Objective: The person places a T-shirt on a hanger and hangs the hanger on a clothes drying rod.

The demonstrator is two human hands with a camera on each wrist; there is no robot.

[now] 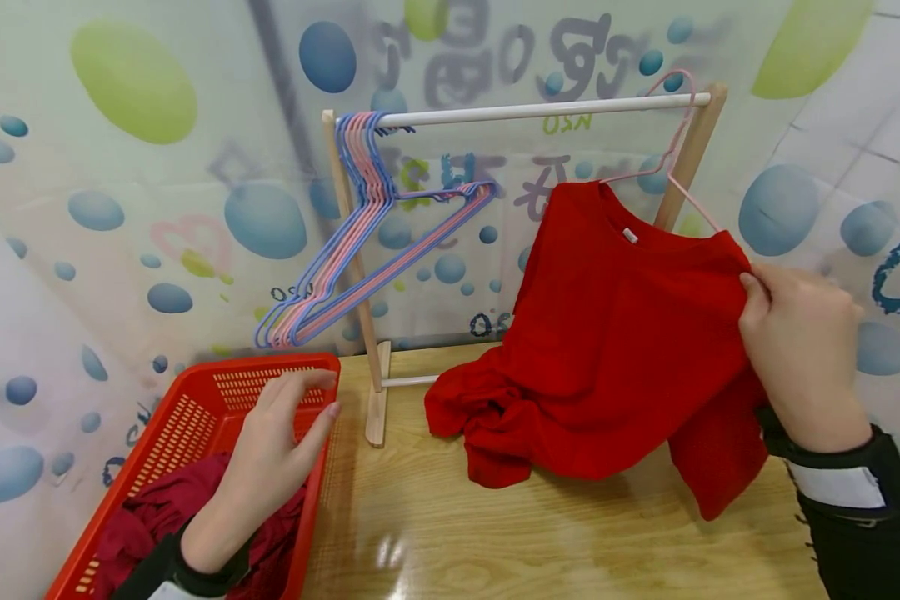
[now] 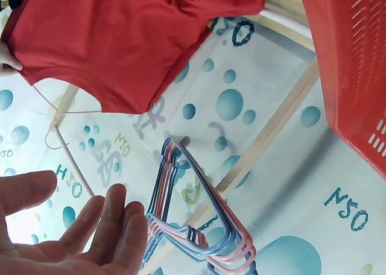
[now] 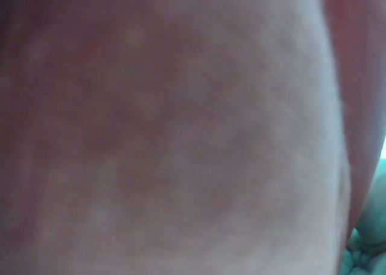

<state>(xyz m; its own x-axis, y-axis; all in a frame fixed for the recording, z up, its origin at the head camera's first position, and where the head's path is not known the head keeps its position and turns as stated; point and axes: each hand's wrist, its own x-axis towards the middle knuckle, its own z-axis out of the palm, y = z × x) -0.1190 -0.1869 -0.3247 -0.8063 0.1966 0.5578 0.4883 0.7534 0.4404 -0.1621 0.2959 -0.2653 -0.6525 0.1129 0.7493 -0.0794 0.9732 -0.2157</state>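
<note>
A red shirt (image 1: 615, 333) hangs on a pink hanger (image 1: 678, 142) whose hook is over the right end of the rack's white rail (image 1: 525, 110). My right hand (image 1: 806, 350) pinches the shirt at its right shoulder, with the thumb on the front of the cloth. The shirt's lower left part is bunched close over the table. Over the red basket (image 1: 315, 500) is my left hand (image 1: 270, 458), holding nothing, its thumb and fingers apart. In the left wrist view, the fingers (image 2: 111, 221) are loosely bent near the spare hangers. The right wrist view is mostly blurred skin.
Several blue and pink hangers (image 1: 367, 225) hang together at the rail's left end. Dark red cloth (image 1: 172, 500) lies in the basket. The wooden rack post (image 1: 363, 308) stands on the wood-grain table (image 1: 450, 533), before a patterned backdrop (image 1: 450, 267).
</note>
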